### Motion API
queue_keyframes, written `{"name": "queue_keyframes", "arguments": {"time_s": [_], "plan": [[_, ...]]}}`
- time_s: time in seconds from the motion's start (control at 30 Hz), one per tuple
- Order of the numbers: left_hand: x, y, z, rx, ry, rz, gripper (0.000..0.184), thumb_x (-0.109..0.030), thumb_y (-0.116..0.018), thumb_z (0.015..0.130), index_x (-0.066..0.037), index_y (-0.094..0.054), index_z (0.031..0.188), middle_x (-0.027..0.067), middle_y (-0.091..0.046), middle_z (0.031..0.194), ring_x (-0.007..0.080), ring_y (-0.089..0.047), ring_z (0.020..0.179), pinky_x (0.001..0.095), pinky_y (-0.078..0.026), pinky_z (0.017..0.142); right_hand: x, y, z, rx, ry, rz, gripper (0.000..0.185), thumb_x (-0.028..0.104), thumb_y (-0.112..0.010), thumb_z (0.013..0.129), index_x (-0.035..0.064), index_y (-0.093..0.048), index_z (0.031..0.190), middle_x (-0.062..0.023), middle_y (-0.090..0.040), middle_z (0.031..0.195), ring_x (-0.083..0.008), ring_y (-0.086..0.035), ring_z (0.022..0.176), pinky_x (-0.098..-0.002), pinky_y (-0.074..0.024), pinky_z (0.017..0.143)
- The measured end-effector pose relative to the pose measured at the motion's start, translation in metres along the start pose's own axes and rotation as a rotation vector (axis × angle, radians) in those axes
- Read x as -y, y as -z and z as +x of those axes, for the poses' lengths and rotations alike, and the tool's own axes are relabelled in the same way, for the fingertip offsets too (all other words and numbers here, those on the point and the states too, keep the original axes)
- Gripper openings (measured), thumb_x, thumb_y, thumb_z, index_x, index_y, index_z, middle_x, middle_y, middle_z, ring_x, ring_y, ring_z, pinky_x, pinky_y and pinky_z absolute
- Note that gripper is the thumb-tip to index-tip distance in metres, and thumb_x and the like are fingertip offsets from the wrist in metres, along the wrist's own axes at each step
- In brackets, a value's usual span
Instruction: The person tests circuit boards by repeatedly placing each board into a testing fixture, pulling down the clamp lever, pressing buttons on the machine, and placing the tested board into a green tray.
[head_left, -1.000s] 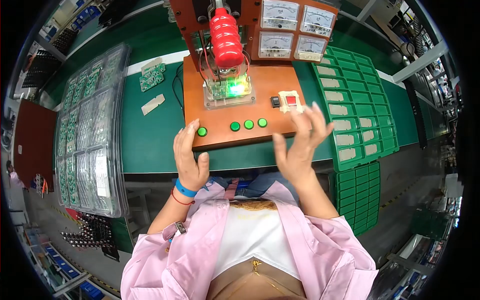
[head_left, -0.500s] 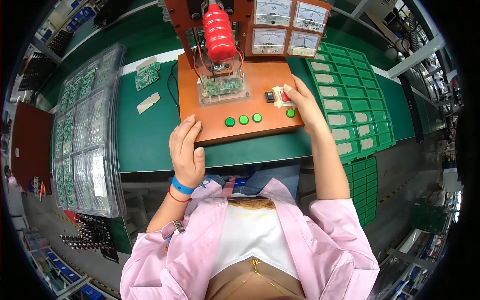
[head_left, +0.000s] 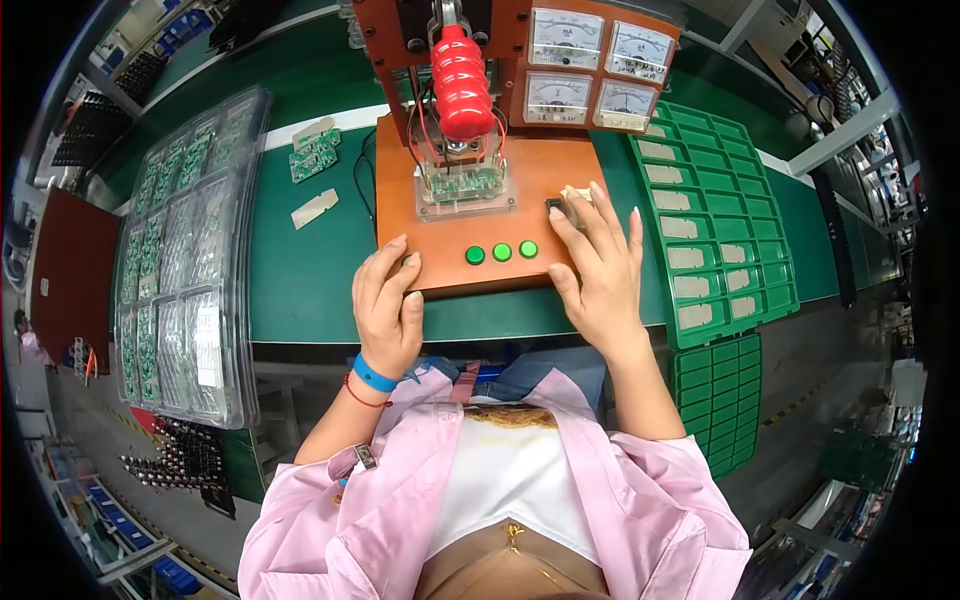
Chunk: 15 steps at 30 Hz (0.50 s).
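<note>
An orange-brown test fixture (head_left: pixel 440 245) stands before me on the green table. Under its red ribbed handle (head_left: pixel 462 85), a green circuit board (head_left: pixel 465 183) sits in a clear holder. My left hand (head_left: pixel 388 310) rests against the fixture's front left corner, fingers stretched out and holding nothing. Over the front right of the fixture my right hand (head_left: pixel 605 270) is spread open beside a black switch (head_left: pixel 553 204); it partly hides the switch area and covers the button there. Between my hands lie three green buttons (head_left: pixel 502 252).
Clear trays (head_left: pixel 205 265) of circuit boards are stacked at the left. A loose circuit board (head_left: pixel 314 160) and a pale flat piece (head_left: pixel 315 207) lie beside the fixture. At right is a green compartment tray (head_left: pixel 690 225) with pale pieces. Dial meters (head_left: pixel 565 38) stand at the back.
My right hand has left the red switch at the fixture's right edge, moved toward the front and spread its fingers. My left hand stays at the corner. The view has shifted slightly.
</note>
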<state>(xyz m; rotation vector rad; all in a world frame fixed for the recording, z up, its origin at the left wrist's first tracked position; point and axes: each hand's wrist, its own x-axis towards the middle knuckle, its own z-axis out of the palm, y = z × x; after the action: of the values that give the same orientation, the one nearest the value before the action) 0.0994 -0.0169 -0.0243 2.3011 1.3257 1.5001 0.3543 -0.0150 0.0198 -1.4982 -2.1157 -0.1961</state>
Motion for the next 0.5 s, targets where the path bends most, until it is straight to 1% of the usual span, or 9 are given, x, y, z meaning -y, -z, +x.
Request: {"name": "queue_keyframes", "arguments": {"time_s": [0.1,0.2,0.3,0.4,0.5], "plan": [[-0.0002,-0.0002,-0.0002,-0.001,0.011,-0.004,0.028,-0.017,-0.051,0.092,0.002,-0.061,0.108,0.0202,-0.056,0.123,0.0366,-0.054,0.109,0.0437,-0.04,0.095,-0.0009,0.0001,0.0018,-0.003,-0.01,0.057,0.045,0.044,-0.05,0.092,0.0102,-0.06,0.12,-0.0104,-0.047,0.138,-0.0298,-0.037,0.134,-0.056,-0.0167,0.109],[-0.0002,0.0003,0.0004,0.002,0.019,-0.014,0.027,-0.017,-0.051,0.092,0.002,-0.062,0.108,0.0201,-0.056,0.123,0.0362,-0.054,0.109,0.0433,-0.041,0.095,-0.0038,0.0008,0.0009,0.004,-0.018,0.101,0.048,0.044,-0.049,0.093,0.0101,-0.058,0.124,-0.0101,-0.048,0.138,-0.0293,-0.037,0.134,-0.0553,-0.0168,0.109],[0.0,0.0008,0.0004,0.0,0.018,-0.016,0.026,-0.016,-0.052,0.092,0.002,-0.062,0.107,0.0197,-0.056,0.123,0.0357,-0.055,0.11,0.0431,-0.041,0.095,-0.0025,0.0022,-0.0012,-0.046,-0.019,0.186,0.049,0.043,-0.047,0.094,0.0109,-0.054,0.13,-0.01,-0.047,0.138,-0.0293,-0.036,0.135,-0.0547,-0.016,0.11],[-0.0003,0.001,0.0005,0.002,0.029,-0.015,0.025,-0.015,-0.052,0.092,0.002,-0.062,0.107,0.0193,-0.056,0.123,0.0354,-0.055,0.11,0.0428,-0.041,0.095,-0.0024,0.002,-0.0018,-0.022,-0.073,0.173,0.05,0.042,-0.046,0.094,0.0115,-0.05,0.134,-0.0106,-0.045,0.14,-0.0301,-0.035,0.136,-0.0546,-0.0146,0.111],[0.0001,0.0015,-0.0003,0.01,0.034,-0.007,0.025,-0.015,-0.052,0.091,0.003,-0.062,0.107,0.0199,-0.056,0.123,0.0359,-0.055,0.11,0.0426,-0.041,0.095,0.0004,0.0066,0.0033,0.003,-0.089,0.104,0.049,0.039,-0.048,0.094,0.0116,-0.049,0.135,-0.0119,-0.043,0.141,-0.0312,-0.032,0.137,-0.0555,-0.0136,0.111]]}}
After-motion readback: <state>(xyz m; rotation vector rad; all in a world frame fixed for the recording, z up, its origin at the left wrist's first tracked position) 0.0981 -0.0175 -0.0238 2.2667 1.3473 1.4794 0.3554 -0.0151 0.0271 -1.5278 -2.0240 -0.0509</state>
